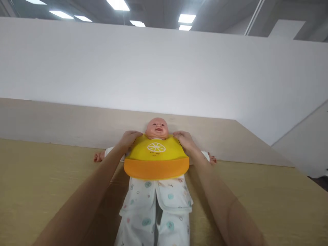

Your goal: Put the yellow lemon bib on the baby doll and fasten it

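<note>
A baby doll (156,126) lies on its back, arms stretched out to both sides, in white clothes with a coloured print. Over its chest lies a yellow silicone bib (138,148) with a white citrus slice, a small smiling face and an orange catch pocket (156,169). My left hand (128,140) holds the bib's upper edge beside the doll's neck, fingers bent. On the opposite side, my right hand (185,140) grips the other upper edge by the doll's shoulder. My fingertips are partly hidden. The bib's neck straps are out of sight behind the neck.
The doll lies on a wood-toned table (51,181). A pale board (58,121) runs along the table's back, behind the doll's head. Beyond it stands a white partition (164,71), with another white panel (307,136) at the right.
</note>
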`<state>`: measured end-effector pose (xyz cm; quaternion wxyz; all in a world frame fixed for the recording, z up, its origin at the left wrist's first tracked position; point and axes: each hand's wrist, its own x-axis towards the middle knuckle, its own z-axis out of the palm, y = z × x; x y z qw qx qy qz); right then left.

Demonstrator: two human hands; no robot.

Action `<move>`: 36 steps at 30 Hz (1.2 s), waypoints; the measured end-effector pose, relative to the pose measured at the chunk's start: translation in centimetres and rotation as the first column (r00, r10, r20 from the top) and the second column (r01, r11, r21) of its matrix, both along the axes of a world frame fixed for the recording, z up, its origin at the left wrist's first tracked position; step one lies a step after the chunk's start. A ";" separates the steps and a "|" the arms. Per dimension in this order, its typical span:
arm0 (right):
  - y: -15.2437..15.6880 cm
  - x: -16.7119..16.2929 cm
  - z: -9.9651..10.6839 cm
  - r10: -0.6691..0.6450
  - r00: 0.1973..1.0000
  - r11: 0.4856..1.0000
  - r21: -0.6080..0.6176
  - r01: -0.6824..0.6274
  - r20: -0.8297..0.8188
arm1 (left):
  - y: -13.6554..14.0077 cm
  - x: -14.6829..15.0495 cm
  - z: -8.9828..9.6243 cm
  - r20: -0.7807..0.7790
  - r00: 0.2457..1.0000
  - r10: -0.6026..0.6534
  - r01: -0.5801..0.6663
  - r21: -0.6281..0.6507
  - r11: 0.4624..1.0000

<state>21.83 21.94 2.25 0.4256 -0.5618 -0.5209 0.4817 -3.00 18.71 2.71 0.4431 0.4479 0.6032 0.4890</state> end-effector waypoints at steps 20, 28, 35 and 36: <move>-4.7 0.6 1.8 0.006 0.992 1.000 -0.006 -0.007 -0.129 | -7.1 0.2 2.0 0.241 0.966 -0.094 0.085 0.051 0.995; -6.6 4.1 -0.7 -0.054 0.950 0.912 0.403 -0.079 0.308 | -9.7 -2.0 0.5 -0.066 0.998 0.002 0.008 0.148 0.989; -10.0 8.9 -2.9 -0.428 0.498 0.604 0.648 -0.464 0.755 | -10.5 -6.9 -4.4 -0.824 0.406 0.396 0.317 0.533 0.785; -10.1 9.2 -3.2 -0.440 0.473 0.590 0.643 -0.489 0.763 | -10.5 -7.3 -4.9 -0.840 0.355 0.410 0.360 0.528 0.769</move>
